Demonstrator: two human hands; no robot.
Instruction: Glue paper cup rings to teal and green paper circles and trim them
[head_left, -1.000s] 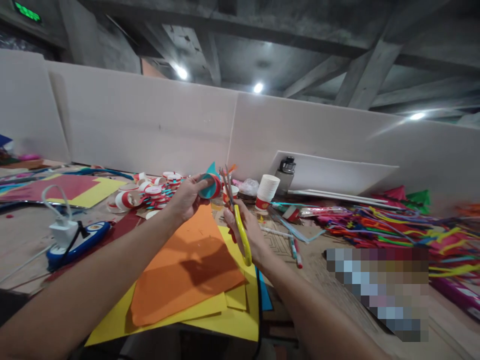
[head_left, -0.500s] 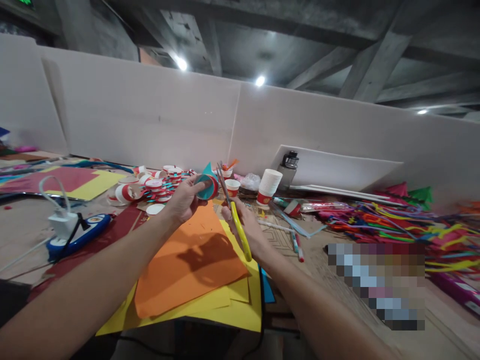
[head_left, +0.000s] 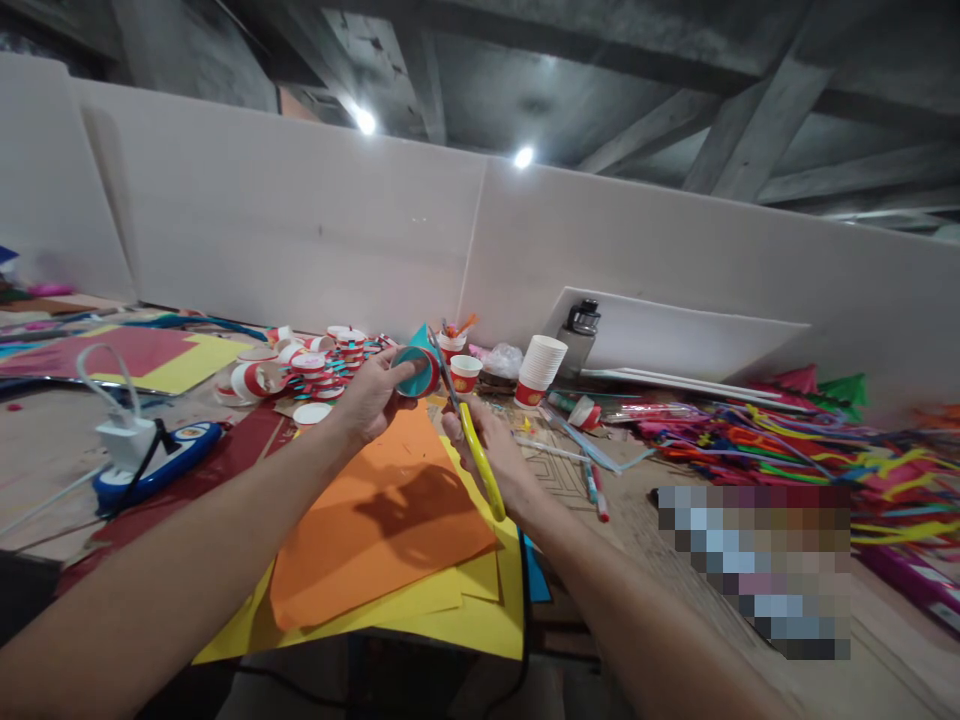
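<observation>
My left hand (head_left: pixel 366 402) is closed around a short red-and-white paper cup ring (head_left: pixel 432 372) with teal paper (head_left: pixel 411 368) lining its inside. A pointed teal flap (head_left: pixel 420 340) stands up from the far rim. In my right hand (head_left: pixel 496 440) is a pair of scissors with yellow handles (head_left: pixel 480 462), blades pointing up and away. The blades lie close against the right side of the ring and flap; whether they touch the paper I cannot tell. Below both hands lies an orange paper sheet (head_left: pixel 390 540) on yellow sheets (head_left: pixel 420 632).
Cut cup pieces (head_left: pixel 311 365) are heaped at the back left. A cup (head_left: pixel 466 372), stacked cups (head_left: pixel 541 370) and a bottle (head_left: pixel 579 338) stand behind my hands. Pipe cleaners (head_left: pixel 780 440) spread at the right. A blue power strip (head_left: pixel 180 455) sits left; white boards (head_left: pixel 300 220) wall the back.
The scissor blades look closer together than before. The ring and its teal flap have turned slightly to the right. Both hands keep their hold and nearly their place.
</observation>
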